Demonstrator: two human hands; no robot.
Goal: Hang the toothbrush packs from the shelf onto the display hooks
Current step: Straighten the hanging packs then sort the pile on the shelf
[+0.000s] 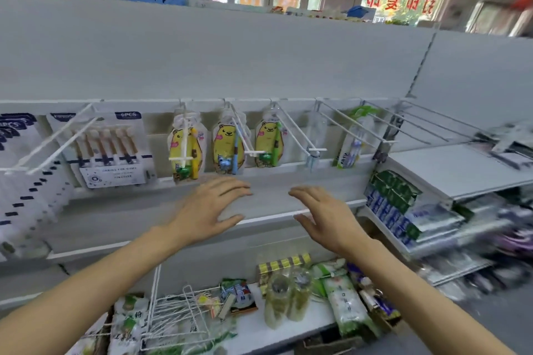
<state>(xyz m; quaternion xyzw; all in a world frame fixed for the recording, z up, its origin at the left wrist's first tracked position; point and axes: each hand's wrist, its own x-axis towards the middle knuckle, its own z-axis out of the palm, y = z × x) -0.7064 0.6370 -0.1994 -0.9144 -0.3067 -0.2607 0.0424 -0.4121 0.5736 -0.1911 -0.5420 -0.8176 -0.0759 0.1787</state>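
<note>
The right end of the shelving (476, 239) smears into motion blur, its goods unreadable. The white packs (17, 181) at far left run off the frame edge. Print on the six-brush pack (111, 150) is too small to read, and both forearms are cut off below
</note>
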